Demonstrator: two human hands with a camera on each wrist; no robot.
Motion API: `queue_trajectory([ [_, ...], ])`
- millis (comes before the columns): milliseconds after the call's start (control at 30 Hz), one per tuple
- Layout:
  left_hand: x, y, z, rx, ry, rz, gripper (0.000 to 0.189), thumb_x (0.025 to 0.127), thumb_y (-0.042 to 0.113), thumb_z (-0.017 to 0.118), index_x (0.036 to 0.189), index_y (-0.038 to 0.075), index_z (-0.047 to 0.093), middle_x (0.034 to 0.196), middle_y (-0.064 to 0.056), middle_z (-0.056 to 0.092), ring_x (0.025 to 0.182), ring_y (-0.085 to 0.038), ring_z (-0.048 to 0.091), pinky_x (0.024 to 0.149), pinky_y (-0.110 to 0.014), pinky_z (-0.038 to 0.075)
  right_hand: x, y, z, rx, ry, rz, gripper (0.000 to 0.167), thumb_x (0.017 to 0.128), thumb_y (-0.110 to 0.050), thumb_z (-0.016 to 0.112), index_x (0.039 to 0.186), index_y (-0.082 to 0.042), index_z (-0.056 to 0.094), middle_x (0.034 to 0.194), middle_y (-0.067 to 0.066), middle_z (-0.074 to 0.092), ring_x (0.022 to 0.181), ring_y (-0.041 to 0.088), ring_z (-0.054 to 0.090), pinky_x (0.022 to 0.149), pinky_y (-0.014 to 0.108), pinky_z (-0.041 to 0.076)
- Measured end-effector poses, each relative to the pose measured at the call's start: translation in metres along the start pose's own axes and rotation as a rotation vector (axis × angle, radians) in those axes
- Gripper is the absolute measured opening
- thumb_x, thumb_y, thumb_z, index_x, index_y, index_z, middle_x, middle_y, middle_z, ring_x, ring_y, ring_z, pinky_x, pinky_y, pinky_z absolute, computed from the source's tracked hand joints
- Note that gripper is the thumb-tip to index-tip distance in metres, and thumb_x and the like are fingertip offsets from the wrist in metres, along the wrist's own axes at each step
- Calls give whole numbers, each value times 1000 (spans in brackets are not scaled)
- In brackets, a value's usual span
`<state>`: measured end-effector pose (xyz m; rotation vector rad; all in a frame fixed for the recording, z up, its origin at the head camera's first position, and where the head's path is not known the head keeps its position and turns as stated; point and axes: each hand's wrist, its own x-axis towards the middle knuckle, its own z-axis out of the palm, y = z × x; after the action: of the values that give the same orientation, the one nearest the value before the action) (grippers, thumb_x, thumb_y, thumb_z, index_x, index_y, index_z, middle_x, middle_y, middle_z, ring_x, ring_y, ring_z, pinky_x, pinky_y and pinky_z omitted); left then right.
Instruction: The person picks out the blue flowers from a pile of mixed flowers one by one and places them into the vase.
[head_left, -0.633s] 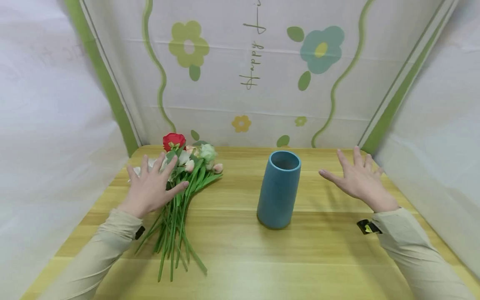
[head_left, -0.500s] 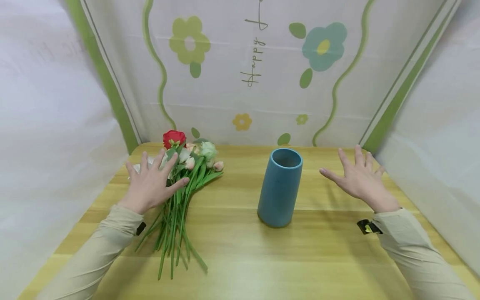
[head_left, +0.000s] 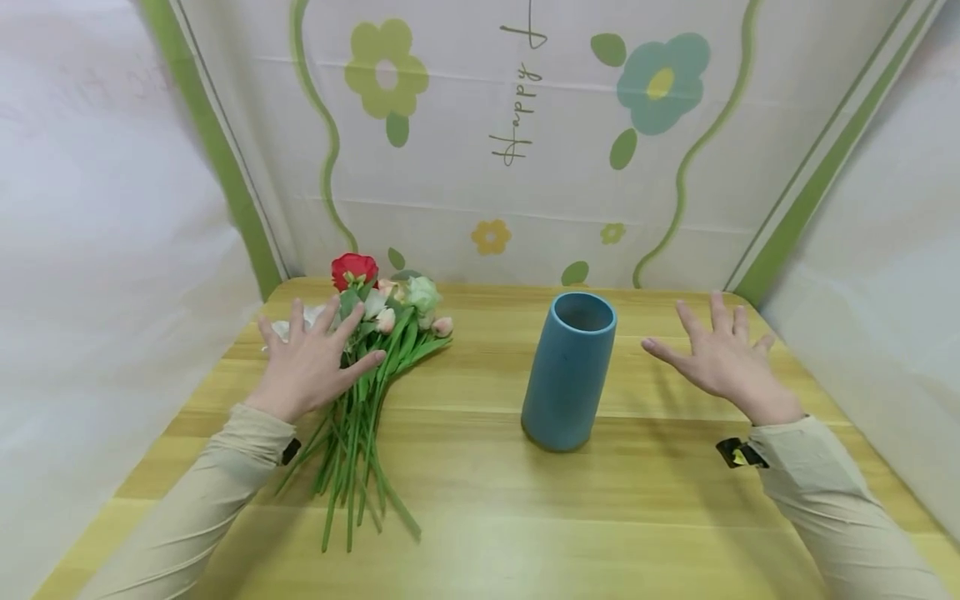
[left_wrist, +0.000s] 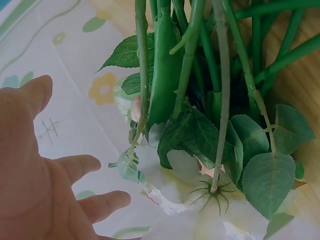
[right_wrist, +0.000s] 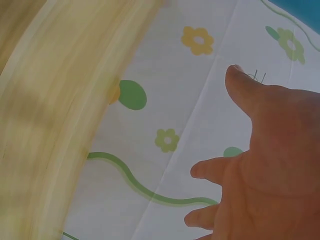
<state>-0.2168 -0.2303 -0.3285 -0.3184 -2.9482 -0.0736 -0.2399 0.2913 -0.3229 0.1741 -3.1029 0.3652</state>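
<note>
A bunch of flowers lies on the left of the wooden table, with a red bloom at the far end and green stems fanned toward the near edge. My left hand is spread over it, fingers apart, holding nothing. In the left wrist view a white bloom and leaves show beside that hand. Right of the middle stands a blue vase, upright, its round mouth facing up. My right hand hovers to the right of the vase, fingers spread, touching nothing.
A white curtain printed with flowers hangs behind the table's far edge. White sheets close in the left and right sides. The wooden tabletop extends in front of the vase.
The head view has shifted slightly, so the vase and flowers appear a little higher and farther right. Both hands keep the same spread pose; nothing has been taken hold of.
</note>
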Motion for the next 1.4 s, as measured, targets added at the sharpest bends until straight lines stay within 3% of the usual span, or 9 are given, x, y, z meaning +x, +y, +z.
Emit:
queue_trajectory([
  [333, -2, 4, -2, -5, -3, 5, 84, 93, 72, 40, 156, 19, 27, 158, -24, 17, 136, -62, 2, 91, -81, -11, -9, -7, -10, -4, -31, 22, 100, 92, -75, 33, 156, -2, 8, 150, 34, -25, 129, 66, -16, 84, 85, -7],
  [533, -8, 13, -5, -5, 11, 24, 79, 95, 67, 43, 156, 19, 29, 157, -22, 22, 137, -60, 5, 94, -80, -6, -17, -13, -12, 90, -70, 24, 96, 97, -69, 29, 155, 2, 0, 150, 37, -22, 132, 63, -13, 93, 81, -1],
  [800, -20, 29, -12, -53, 95, 31, 75, 96, 65, 42, 152, 15, 38, 155, -21, 29, 139, -56, 11, 100, -77, 2, -27, -32, -6, 217, -8, -73, 77, 106, -49, 23, 152, 10, 5, 151, 40, -9, 137, 58, -5, 104, 71, 6],
  [933, -30, 36, -12, -111, 126, 38, 70, 99, 60, 42, 152, 14, 38, 151, -23, 36, 136, -53, 22, 103, -73, 11, -35, -43, -5, 301, 53, -131, 66, 108, -38, 25, 151, 11, 11, 153, 39, 6, 140, 53, 6, 107, 67, 12],
  [1067, -41, 42, -10, -206, 154, 45, 67, 101, 52, 46, 151, 8, 38, 147, -24, 41, 132, -48, 35, 102, -67, 27, -45, -50, -6, 438, 91, -156, 66, 108, -42, 25, 154, 4, 13, 155, 32, 18, 139, 50, 19, 104, 66, 21],
  [1267, -51, 52, -9, -306, 152, -18, 64, 102, 48, 45, 150, 6, 39, 145, -23, 43, 128, -47, 40, 94, -66, 37, -58, -60, 2, 681, 172, -156, 67, 107, -45, 24, 155, 0, 14, 154, 27, 26, 137, 48, 26, 103, 66, 25],
  [1400, -56, 55, -6, -327, 147, -52, 58, 103, 45, 46, 142, 2, 49, 136, -25, 51, 118, -47, 51, 85, -64, 45, -66, -71, 10, 823, 216, -153, 64, 108, -43, 23, 155, 0, 17, 152, 27, 30, 136, 47, 30, 102, 65, 28],
])
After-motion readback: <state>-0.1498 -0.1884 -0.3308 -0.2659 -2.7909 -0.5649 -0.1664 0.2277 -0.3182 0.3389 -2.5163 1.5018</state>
